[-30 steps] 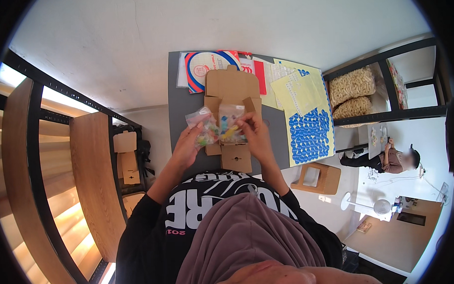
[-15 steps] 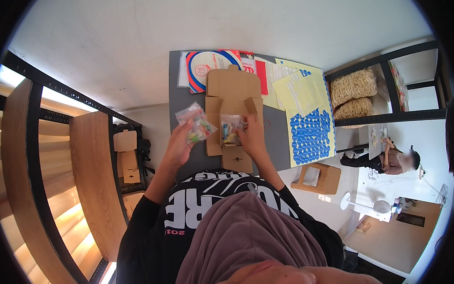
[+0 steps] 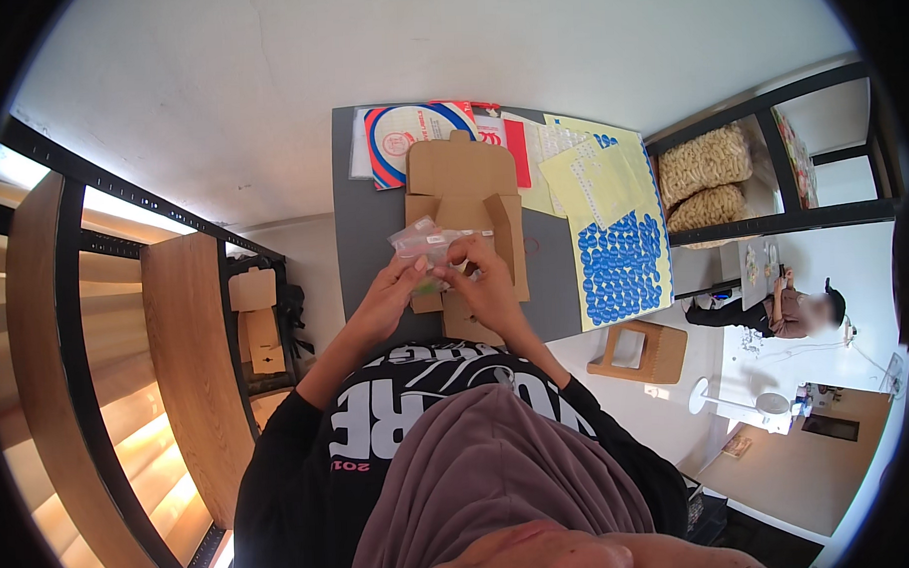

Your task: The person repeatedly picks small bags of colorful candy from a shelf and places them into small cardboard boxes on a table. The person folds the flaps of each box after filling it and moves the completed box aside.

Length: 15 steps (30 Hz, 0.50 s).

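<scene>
An opened brown cardboard box (image 3: 464, 168) lies on the grey table with its lid folded back and side flaps standing up. Over its near part both my hands meet at clear plastic bags (image 3: 428, 243) that overlap. My left hand (image 3: 387, 294) pinches one from the left, and a bit of green shows through near its fingers. My right hand (image 3: 483, 288) has its fingers closed at the right side of the bags. What else the bags contain is mostly covered by my fingers.
Behind the box lie a printed packet (image 3: 421, 125) and a red sheet (image 3: 517, 154). Yellow sheets with blue oval stickers (image 3: 619, 268) cover the table's right side. Shelving with bags of pale pieces (image 3: 709, 165) stands at right; another person (image 3: 801, 312) works beyond.
My left hand has moved right and down with its bag. My right hand has come up out of the box, toward the left hand, and the bags now overlap.
</scene>
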{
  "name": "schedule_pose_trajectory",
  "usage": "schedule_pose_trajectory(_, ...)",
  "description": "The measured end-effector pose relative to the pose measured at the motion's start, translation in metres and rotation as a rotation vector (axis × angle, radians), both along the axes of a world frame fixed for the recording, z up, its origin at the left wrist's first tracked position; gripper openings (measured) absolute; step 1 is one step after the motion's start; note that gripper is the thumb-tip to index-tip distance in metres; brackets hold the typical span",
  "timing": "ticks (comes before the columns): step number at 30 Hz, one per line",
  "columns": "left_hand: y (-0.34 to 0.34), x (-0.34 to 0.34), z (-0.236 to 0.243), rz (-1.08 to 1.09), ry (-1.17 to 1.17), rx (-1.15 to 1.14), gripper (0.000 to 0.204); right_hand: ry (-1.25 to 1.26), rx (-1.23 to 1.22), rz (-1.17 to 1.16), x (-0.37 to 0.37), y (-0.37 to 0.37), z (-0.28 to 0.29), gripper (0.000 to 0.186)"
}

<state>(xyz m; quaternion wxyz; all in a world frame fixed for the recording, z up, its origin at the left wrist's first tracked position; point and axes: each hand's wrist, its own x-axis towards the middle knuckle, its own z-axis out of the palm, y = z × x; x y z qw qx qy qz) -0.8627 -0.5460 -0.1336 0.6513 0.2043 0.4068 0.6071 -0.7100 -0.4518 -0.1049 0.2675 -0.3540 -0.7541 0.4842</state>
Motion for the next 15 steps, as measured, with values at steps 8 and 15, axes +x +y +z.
schedule_pose_trajectory(8,-0.003,-0.016,-0.029,0.097,0.161,0.053,0.043,-0.166,-0.012,-0.278,0.047,0.049,0.001,0.02)
schedule_pose_trajectory(15,-0.002,-0.019,-0.021,0.129,0.126,0.034,0.044,-0.565,0.149,-0.232,0.052,0.035,-0.016,0.032)
